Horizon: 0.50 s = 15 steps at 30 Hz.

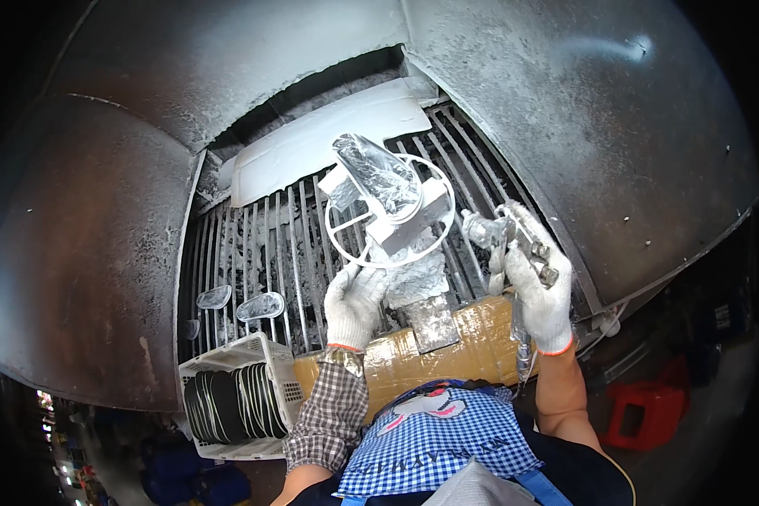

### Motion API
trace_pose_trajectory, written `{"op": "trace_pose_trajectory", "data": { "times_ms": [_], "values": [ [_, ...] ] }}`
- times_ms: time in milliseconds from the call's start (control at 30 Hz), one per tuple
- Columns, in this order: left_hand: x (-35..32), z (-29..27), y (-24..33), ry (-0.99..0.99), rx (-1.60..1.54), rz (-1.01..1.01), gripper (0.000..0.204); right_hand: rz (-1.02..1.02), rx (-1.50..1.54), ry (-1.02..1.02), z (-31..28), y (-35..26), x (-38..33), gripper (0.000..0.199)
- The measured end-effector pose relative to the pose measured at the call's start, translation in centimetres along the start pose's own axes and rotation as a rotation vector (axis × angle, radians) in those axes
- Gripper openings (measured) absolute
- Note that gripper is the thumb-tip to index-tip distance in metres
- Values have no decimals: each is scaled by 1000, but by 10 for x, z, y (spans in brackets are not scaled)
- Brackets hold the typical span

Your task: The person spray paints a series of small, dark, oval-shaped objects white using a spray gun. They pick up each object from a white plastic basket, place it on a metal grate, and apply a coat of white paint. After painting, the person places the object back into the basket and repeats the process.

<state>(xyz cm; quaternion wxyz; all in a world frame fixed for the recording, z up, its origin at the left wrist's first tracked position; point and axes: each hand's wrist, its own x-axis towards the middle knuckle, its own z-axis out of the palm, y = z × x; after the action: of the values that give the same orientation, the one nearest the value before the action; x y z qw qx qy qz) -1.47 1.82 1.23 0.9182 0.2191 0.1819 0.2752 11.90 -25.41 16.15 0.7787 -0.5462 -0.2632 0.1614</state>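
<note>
Two hands are working: right hand (541,291) grasping a spray gun (485,231), left hand (352,307) touching a white ring (379,265) (grip unclear), probably light, stiff, best held by its rim.

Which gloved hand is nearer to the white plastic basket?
Left. The left hand, at the white ring, is just above and right of the basket; the right hand, holding a spray gun, is farther right.

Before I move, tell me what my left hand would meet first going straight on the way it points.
Your left hand would likely meet the near rim of the white ring first; they look close or touching, though depth is unclear.
</note>
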Motion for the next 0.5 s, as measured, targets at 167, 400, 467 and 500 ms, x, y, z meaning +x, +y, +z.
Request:
{"op": "trace_pose_trajectory", "data": {
  "times_ms": [167,400,467,500],
  "values": [
    [-1,7,15,16,50,69,52,8,-58,-87,3,7,0,54],
    [9,-5,35,18,-28,121,33,39,24,-88,14,13,11,58],
    [11,-5,41,3,-11,141,36,27,6,-84,16,16,14,58],
    [13,-6,43,6,-7,152,35,28,4,-85,17,16,15,58]
  ]
}}
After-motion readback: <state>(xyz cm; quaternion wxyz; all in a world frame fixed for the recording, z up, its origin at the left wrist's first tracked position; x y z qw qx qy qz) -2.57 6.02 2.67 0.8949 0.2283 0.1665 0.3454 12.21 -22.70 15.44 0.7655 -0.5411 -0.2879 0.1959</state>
